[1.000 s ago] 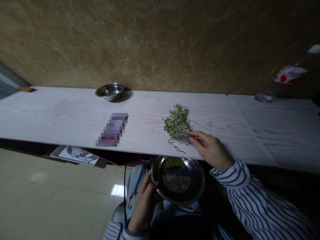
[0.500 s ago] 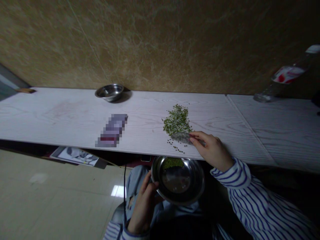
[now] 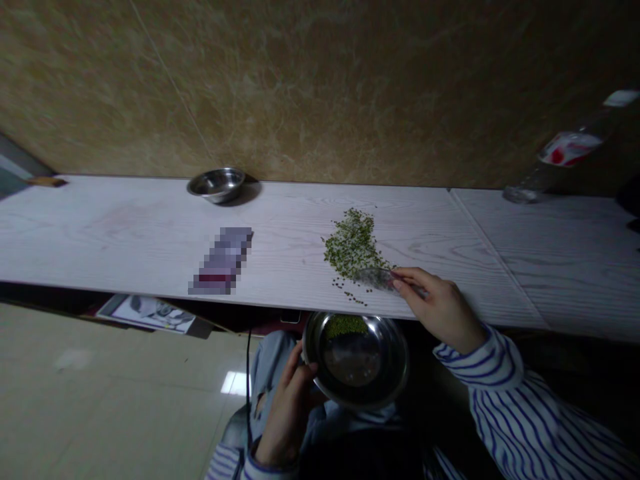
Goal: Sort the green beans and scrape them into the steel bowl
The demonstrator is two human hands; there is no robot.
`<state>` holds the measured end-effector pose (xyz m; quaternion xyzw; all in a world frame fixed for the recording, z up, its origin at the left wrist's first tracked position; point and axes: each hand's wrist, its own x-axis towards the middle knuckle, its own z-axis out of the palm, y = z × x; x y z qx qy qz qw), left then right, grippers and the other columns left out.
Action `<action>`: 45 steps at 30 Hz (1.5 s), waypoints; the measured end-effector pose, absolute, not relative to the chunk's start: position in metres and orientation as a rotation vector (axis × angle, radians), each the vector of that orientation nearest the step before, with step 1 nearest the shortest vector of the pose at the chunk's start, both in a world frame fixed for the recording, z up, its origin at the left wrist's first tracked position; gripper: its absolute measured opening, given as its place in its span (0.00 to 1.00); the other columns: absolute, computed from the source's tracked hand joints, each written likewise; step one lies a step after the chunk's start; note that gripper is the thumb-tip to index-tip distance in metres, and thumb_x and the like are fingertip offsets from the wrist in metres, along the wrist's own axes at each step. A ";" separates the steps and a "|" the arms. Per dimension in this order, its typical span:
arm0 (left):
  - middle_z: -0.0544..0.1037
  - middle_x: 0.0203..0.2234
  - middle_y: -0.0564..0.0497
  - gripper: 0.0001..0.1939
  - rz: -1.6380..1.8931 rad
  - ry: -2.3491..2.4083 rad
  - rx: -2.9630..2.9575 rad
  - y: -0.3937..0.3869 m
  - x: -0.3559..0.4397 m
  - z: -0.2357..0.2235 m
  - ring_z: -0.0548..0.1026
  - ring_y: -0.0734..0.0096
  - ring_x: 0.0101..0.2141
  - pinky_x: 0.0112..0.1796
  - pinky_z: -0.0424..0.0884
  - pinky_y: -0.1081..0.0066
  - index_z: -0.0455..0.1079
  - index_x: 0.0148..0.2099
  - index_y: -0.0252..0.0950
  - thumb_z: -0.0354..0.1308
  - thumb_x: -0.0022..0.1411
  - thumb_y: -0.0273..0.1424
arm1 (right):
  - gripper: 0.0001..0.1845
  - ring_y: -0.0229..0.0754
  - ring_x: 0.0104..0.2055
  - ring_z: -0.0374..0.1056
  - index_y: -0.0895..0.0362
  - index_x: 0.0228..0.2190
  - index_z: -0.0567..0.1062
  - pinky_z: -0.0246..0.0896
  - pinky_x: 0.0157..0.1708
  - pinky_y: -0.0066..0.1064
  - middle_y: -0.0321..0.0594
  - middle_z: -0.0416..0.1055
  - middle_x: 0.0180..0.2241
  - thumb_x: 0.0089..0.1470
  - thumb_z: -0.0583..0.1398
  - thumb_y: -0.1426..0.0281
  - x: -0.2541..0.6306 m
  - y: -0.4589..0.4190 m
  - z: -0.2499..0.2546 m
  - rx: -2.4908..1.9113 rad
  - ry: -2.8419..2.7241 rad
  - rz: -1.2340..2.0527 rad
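A heap of small green beans (image 3: 354, 245) lies on the pale wooden table (image 3: 125, 233). My right hand (image 3: 440, 308) rests at the table's front edge, its fingers pinched on a thin silvery tool (image 3: 376, 278) whose blurred end touches the near side of the heap. A few loose beans (image 3: 350, 294) lie between heap and edge. Below the table edge, my left hand (image 3: 287, 407) grips the rim of a steel bowl (image 3: 357, 360) held over my lap, with some green beans in its far side.
A second, smaller steel bowl (image 3: 217, 183) stands at the back by the brown wall. A flat pixelated object (image 3: 221, 260) lies left of the heap. A clear bottle with a red label (image 3: 565, 160) lies at the far right. Tiled floor shows at the left.
My right hand and the tool have shifted slightly to the right along the near side of the heap. The left hand and bowl have stayed put.
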<state>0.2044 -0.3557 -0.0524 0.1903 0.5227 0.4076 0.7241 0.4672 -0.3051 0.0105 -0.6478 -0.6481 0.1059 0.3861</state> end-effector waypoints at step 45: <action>0.76 0.54 0.39 0.38 0.924 1.157 0.378 -0.355 0.205 -0.053 0.74 0.45 0.52 0.37 0.76 0.60 0.65 0.65 0.39 0.64 0.51 0.36 | 0.11 0.47 0.39 0.80 0.54 0.41 0.79 0.76 0.38 0.35 0.42 0.83 0.36 0.58 0.59 0.68 0.450 -0.296 0.012 -1.624 -1.643 0.365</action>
